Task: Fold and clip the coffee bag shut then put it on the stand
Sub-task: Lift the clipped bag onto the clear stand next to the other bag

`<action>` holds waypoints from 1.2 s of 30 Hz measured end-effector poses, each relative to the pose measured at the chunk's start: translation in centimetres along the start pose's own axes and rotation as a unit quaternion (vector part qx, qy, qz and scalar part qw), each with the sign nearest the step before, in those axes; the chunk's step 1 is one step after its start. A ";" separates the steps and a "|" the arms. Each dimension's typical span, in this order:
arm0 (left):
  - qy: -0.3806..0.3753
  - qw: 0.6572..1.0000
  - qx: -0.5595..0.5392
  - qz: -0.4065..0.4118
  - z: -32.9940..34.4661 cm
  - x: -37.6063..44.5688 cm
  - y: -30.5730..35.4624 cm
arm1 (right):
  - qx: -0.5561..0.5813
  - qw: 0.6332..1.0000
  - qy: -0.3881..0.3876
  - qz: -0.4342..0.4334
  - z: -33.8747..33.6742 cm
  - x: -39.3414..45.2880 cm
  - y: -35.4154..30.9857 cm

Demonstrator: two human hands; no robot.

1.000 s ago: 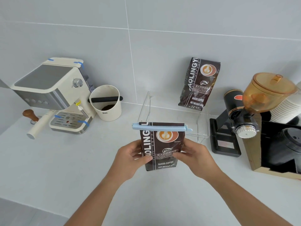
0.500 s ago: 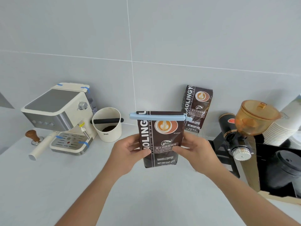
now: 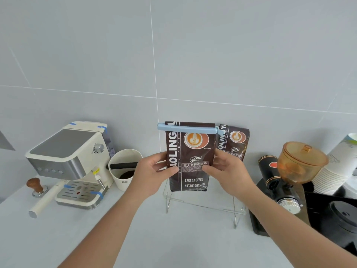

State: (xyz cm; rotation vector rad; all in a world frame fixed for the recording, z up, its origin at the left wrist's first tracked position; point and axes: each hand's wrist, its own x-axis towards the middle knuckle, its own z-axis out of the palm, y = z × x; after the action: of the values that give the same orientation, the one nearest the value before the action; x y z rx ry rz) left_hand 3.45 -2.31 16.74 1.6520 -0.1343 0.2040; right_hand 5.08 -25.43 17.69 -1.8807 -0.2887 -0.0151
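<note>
A dark brown coffee bag (image 3: 190, 157) stands upright between my hands, its folded top pinched by a long light-blue clip (image 3: 188, 128). My left hand (image 3: 152, 174) grips the bag's left edge and my right hand (image 3: 228, 171) grips its right edge. The bag's bottom sits at the front left of the clear acrylic stand (image 3: 204, 205); whether it touches the stand I cannot tell. A second, unclipped coffee bag (image 3: 234, 142) stands on the stand behind, to the right, partly hidden.
A cream espresso machine (image 3: 71, 161) with a tamper (image 3: 35, 185) is at the left. A white knock cup (image 3: 124, 169) stands beside it. At the right are a black grinder (image 3: 284, 182) with amber hopper, stacked paper cups (image 3: 336, 169) and a black box.
Both hands carried the clipped bag away from me and up, from the counter to the front left of the stand, in front of the other bag. The view tilted up.
</note>
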 end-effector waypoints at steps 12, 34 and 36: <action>0.017 0.999 -0.045 -0.023 1.1 5.3 -2.9 | 0.081 0.992 0.060 0.081 0.7 4.8 1.5; -0.010 0.995 -0.052 -0.089 2.9 14.4 -11.1 | 0.054 0.981 0.139 0.128 3.5 12.1 8.7; -0.010 0.994 -0.060 -0.090 3.1 15.0 -11.8 | 0.054 0.979 0.144 0.133 3.8 12.5 9.2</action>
State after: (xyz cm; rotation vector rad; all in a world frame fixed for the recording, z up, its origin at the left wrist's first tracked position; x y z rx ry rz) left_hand 20.75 -3.79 8.23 1.5377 -0.0114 0.0408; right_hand 18.60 -22.20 9.79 -1.7686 0.1584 -0.0888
